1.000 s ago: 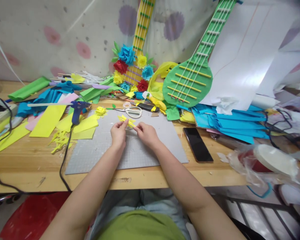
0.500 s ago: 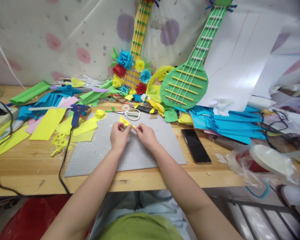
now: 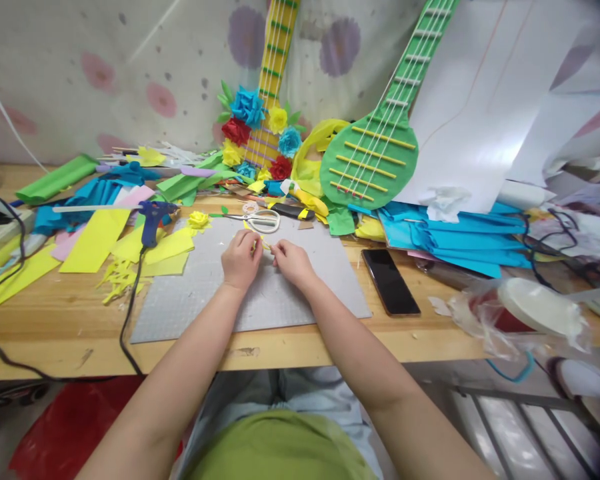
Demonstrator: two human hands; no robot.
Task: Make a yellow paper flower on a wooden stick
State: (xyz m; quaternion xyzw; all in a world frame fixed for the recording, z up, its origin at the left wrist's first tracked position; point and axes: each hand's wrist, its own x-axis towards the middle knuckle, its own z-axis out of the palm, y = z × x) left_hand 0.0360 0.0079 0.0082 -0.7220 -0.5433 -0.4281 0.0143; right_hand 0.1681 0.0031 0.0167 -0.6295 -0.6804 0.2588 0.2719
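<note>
Above the grey cutting mat [image 3: 190, 300], my two hands work close together. My left hand [image 3: 242, 259] is closed around a small piece of yellow paper [image 3: 267, 247], most of it hidden behind the fingers. With a thumb-and-finger pinch, my right hand [image 3: 291, 260] grips the thin end of that same paper. Just beyond the fingers lie white-handled scissors [image 3: 266, 221] and a black and yellow utility knife [image 3: 294, 211]. A finished yellow paper rose [image 3: 199, 221] sits at the mat's upper left.
A blue glue gun [image 3: 153, 220] with its cord rests left on yellow paper strips [image 3: 96, 241]. A phone [image 3: 390, 281] lies right of the mat. Behind stand a green paper lute [image 3: 373, 160] and a yellow one with paper flowers [image 3: 279, 60]. Blue crepe paper [image 3: 455, 237] is at right.
My left hand has turned over the yellow paper, which now shows far less between the fingers. My right hand keeps its pinch. The whole view has shifted slightly.
</note>
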